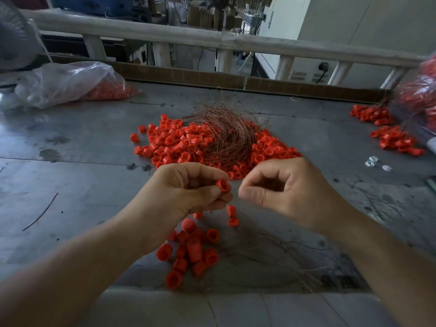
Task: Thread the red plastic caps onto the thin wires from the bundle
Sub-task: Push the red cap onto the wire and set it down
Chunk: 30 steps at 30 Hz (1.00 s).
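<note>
Plainly, the left hand (188,185) pinches one red cap (223,185) between thumb and fingers, open end up, above the near edge of the table (70,180). The right hand (283,187) sits just beside it, not touching, with thumb and forefinger pressed together and the other fingers curled. What it pinches looks like a wire (250,220) – the strand is so fine and blurred that only its trailing length below the hands shows. Under the hands lie threaded caps (193,251), partly hidden by the left wrist; their wires fade into the grey top. Farther back the bundle (226,135) rests on the loose pile (174,142) and covers its middle. A clear bag (70,81) at far left holds more caps, dim through the plastic. At the right edge another bag (422,95) is cut off and blurred, with a smaller heap (394,140) beside it. A fan (14,36) is cut off at upper left. Small white bits (375,162) – too small to identify. Marks on the white cabinet (330,27) cannot be read.
</note>
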{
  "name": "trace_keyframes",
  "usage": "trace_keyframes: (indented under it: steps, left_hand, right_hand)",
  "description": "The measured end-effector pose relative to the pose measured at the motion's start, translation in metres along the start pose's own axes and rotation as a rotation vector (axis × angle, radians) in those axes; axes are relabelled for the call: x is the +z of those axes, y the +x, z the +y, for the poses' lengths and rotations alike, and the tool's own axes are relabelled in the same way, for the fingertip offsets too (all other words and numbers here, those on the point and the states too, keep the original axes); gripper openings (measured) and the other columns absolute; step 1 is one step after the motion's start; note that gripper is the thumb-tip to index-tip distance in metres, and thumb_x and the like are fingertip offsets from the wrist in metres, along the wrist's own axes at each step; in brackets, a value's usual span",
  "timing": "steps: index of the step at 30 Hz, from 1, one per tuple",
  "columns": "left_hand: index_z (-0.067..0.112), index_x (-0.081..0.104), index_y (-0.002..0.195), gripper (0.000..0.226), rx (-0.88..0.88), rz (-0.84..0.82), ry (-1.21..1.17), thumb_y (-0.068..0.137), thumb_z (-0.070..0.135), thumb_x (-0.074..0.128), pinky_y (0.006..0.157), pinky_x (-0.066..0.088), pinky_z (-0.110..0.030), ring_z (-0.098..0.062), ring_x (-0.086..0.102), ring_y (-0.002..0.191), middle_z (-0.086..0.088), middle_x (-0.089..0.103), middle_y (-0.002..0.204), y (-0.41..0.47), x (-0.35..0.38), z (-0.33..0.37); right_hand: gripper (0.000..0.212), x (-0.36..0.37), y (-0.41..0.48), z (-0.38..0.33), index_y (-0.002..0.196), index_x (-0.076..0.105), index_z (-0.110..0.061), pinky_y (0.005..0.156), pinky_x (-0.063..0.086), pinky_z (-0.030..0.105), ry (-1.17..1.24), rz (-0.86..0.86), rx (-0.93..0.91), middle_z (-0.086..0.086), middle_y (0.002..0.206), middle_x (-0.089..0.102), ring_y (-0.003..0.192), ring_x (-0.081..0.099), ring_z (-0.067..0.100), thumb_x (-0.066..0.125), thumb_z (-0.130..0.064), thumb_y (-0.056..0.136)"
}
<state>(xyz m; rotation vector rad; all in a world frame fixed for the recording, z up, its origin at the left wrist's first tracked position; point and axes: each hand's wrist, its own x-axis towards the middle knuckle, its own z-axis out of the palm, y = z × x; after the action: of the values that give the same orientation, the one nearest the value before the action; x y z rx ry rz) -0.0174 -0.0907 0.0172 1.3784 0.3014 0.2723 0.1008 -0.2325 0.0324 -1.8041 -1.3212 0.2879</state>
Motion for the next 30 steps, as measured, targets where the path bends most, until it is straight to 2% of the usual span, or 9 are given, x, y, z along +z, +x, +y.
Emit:
trace_keyframes:
  steps: [3,6,11,14,17,19,22,26,30]
  left_hand:
    - [0.008,0.070,0.079,0.024,-0.008,0.022,0.011,0.058,0.004,0.060,0.058,0.054,-0.017,-0.017,0.070,0.069,-0.012,0.072,0.077,0.002,0.000,0.000]
    - [0.009,0.070,0.078,0.023,-0.016,0.034,0.009,0.057,0.004,0.060,0.058,0.054,-0.017,-0.016,0.070,0.068,-0.011,0.072,0.075,0.003,0.000,0.000]
    - [0.008,0.070,0.079,0.023,-0.019,0.018,0.011,0.059,0.003,0.060,0.057,0.053,-0.016,-0.015,0.070,0.068,-0.010,0.072,0.074,0.001,-0.001,0.000]
    - [0.011,0.072,0.073,0.020,-0.018,0.019,0.002,0.059,0.003,0.060,0.057,0.053,-0.017,-0.015,0.070,0.067,-0.010,0.072,0.074,0.002,-0.001,-0.001]
    - [0.011,0.073,0.071,0.019,-0.013,0.016,0.002,0.058,0.004,0.061,0.057,0.053,-0.017,-0.016,0.070,0.068,-0.012,0.072,0.075,0.003,-0.001,-0.001]
    - [0.010,0.074,0.072,0.020,-0.009,0.009,0.009,0.058,0.005,0.061,0.058,0.053,-0.017,-0.016,0.070,0.067,-0.012,0.072,0.075,0.003,-0.002,-0.001]
    - [0.010,0.074,0.076,0.022,-0.002,-0.009,0.017,0.059,0.005,0.061,0.059,0.053,-0.016,-0.015,0.070,0.068,-0.012,0.072,0.075,0.002,-0.003,0.000]
    - [0.010,0.074,0.076,0.022,0.019,-0.011,0.011,0.060,0.005,0.061,0.059,0.053,-0.017,-0.016,0.070,0.069,-0.012,0.072,0.076,0.000,-0.003,0.002]
    - [0.011,0.074,0.077,0.023,0.031,-0.020,0.013,0.059,0.004,0.060,0.059,0.053,-0.017,-0.016,0.070,0.069,-0.012,0.072,0.076,0.000,-0.002,0.003]
  right_hand:
    - [0.009,0.003,-0.005,-0.001,0.077,0.073,-0.023,0.059,0.043,0.014,-0.241,-0.157,-0.072,-0.012,0.069,0.056,0.068,0.055,0.005,0.078,-0.021,0.070]
    - [0.016,0.008,-0.006,0.001,0.087,0.072,-0.028,0.065,0.048,0.028,-0.470,-0.258,-0.084,-0.014,0.075,0.049,0.072,0.051,0.004,0.072,-0.019,0.075]
    - [0.012,0.011,-0.004,0.004,0.091,0.070,-0.030,0.072,0.046,0.027,-0.523,-0.272,-0.079,-0.020,0.073,0.041,0.077,0.046,0.000,0.065,-0.026,0.081]
    - [0.012,0.011,-0.003,0.005,0.089,0.070,-0.027,0.073,0.045,0.023,-0.502,-0.261,-0.069,-0.020,0.077,0.046,0.080,0.050,0.001,0.065,-0.020,0.081]
    - [0.010,0.006,0.001,0.003,0.076,0.069,-0.027,0.066,0.042,0.012,-0.261,-0.156,0.012,-0.011,0.078,0.058,0.076,0.055,0.002,0.072,-0.017,0.077]
    - [0.014,0.003,0.004,0.001,0.071,0.064,-0.027,0.064,0.047,0.014,0.036,-0.097,0.106,-0.001,0.080,0.066,0.073,0.060,0.003,0.071,-0.016,0.074]
    - [0.006,0.000,0.004,-0.001,0.071,0.061,-0.014,0.058,0.051,0.019,0.454,-0.045,0.171,0.009,0.077,0.069,0.070,0.067,0.013,0.064,-0.017,0.067]
    - [0.017,0.001,0.003,-0.002,0.081,0.057,-0.007,0.058,0.051,0.018,0.677,-0.014,0.191,0.004,0.072,0.069,0.069,0.067,0.014,0.062,-0.012,0.065]
    - [0.025,0.001,0.004,-0.001,0.091,0.063,-0.013,0.061,0.051,0.018,0.703,-0.019,0.217,0.001,0.073,0.067,0.069,0.066,0.012,0.061,-0.013,0.066]
